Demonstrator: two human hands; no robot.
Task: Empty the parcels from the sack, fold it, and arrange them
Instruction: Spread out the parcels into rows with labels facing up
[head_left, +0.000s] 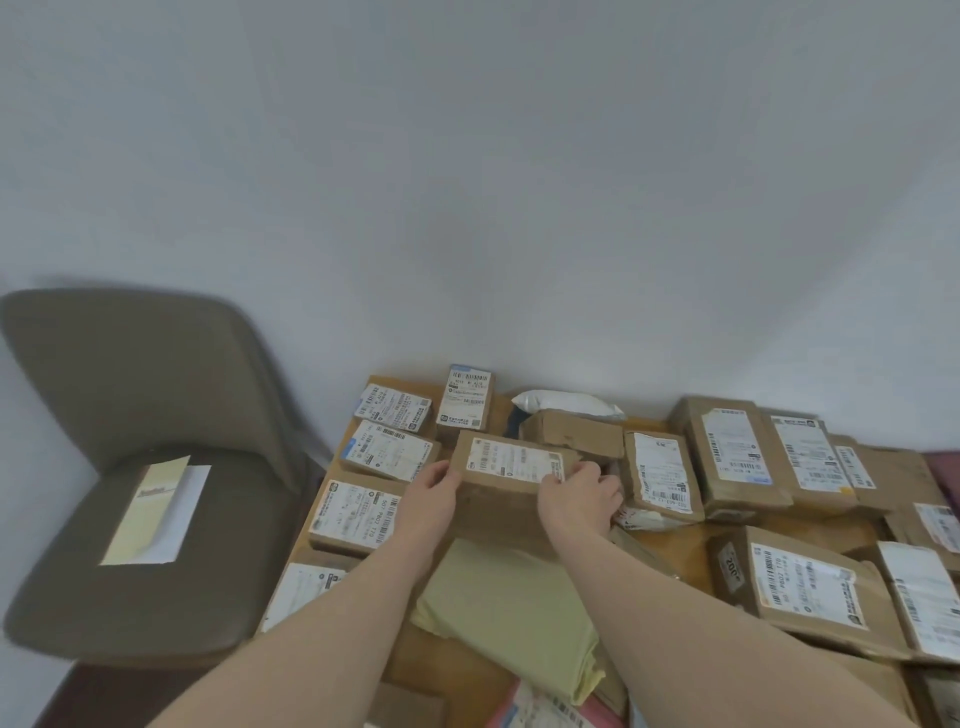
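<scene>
Roughly sixteen cardboard parcels (514, 462) (edges cut some off), one white pouch (566, 402), one folded yellow sack (509, 597), one chair (150, 467).

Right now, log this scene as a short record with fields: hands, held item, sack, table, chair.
left hand: left hand grips the left end of the held parcel
right hand: right hand grips its right end
held item: brown parcel, label facing up
sack: folded yellow-green sack lies on the table, near side
table: wooden table with many labelled cardboard parcels
chair: olive chair at left, with a folded paper on its seat
</scene>
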